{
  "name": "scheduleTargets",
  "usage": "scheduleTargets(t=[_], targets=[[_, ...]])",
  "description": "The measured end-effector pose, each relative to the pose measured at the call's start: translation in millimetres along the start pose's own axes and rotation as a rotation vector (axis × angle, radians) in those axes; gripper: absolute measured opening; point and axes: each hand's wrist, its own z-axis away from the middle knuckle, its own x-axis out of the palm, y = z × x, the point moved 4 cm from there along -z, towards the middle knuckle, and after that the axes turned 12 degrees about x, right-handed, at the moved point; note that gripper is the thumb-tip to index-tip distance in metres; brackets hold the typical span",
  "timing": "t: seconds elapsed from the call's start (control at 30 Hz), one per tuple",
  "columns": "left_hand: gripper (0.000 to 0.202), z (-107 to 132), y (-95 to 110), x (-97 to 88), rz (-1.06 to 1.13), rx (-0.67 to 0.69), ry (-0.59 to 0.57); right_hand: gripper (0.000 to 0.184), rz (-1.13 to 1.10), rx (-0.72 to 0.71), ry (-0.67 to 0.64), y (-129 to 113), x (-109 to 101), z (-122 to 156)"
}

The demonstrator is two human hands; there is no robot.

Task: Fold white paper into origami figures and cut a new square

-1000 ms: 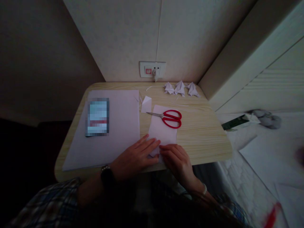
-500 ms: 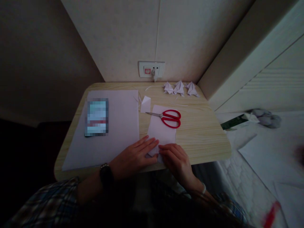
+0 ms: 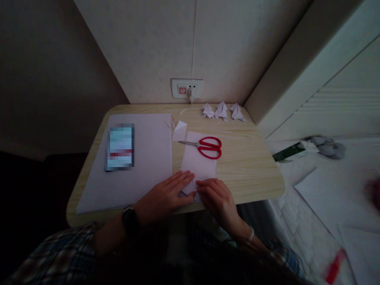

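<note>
My left hand (image 3: 164, 195) lies flat with its fingers stretched out, pressing the near corner of a small white paper sheet (image 3: 199, 162). My right hand (image 3: 216, 198) rests beside it, fingers curved down onto the same paper's near edge at a fold. Red-handled scissors (image 3: 208, 146) lie on the far end of that sheet. A large white sheet (image 3: 148, 158) lies to the left, with a phone (image 3: 120, 147) on it.
The wooden table (image 3: 249, 166) stands in a wall corner. Three folded paper figures (image 3: 221, 111) sit at its back edge below a wall socket (image 3: 187, 88). A small paper scrap (image 3: 179, 131) lies near the scissors. A bed with papers (image 3: 332, 194) and a green box (image 3: 289, 152) is at right.
Both hands stay on the small paper's near edge, hardly shifting. The view has drifted slightly, nothing else moved.
</note>
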Motion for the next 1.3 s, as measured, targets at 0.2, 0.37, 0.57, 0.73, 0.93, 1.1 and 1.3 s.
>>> scheduleTargets(t=[0.2,0.37,0.57,0.73,0.93,1.1,1.3], targets=[[0.024,0.0,-0.9,-1.0,0.029,0.006,-0.018,0.013,0.001,0.002,0.001,0.6,1.0,0.0],[0.024,1.1,-1.2,-0.5,0.006,-0.035,0.010,0.015,-0.003,0.004,0.005,1.0,2.2,1.3],[0.021,1.3,-4.3,-0.8,-0.014,-0.008,0.021,0.015,0.005,0.004,0.002,1.3,2.0,1.5],[0.036,6.2,-9.8,1.1,0.015,0.031,-0.005,0.015,0.015,0.000,0.006,1.6,2.3,1.1],[0.042,7.9,-12.9,6.0,0.017,0.013,-0.025,0.016,0.010,0.003,0.007,2.5,3.1,1.6],[0.039,6.9,-12.7,5.3,-0.001,0.016,-0.011,0.014,-0.001,0.005,-0.011,0.8,1.0,0.5],[0.036,6.5,-9.6,3.0,-0.054,0.032,0.042,0.015,-0.033,0.036,-0.068,-1.9,-5.8,-3.2]])
